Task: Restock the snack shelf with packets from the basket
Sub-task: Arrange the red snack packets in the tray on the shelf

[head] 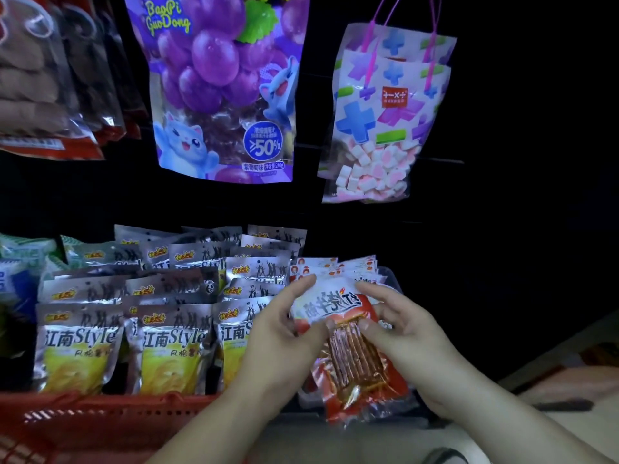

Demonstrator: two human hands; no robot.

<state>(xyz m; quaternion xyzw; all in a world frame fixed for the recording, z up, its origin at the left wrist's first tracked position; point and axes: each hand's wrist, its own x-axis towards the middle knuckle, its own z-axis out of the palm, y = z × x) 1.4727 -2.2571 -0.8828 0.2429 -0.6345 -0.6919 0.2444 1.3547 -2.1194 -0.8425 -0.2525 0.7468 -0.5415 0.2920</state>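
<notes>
Pinch from both sides: left grip (281, 329) and right grip (398, 333) each curl round red strip packet (355, 360), thumbs on front face. Packet sits low, just before matching red-white row (338, 266) on shelf; print reads inverted to us. We judge best move: turn it upright, face it like row, seat it at front. We keep it off silver chip packets (174, 333) at left. Red basket (100, 416) lies low left, near.
</notes>
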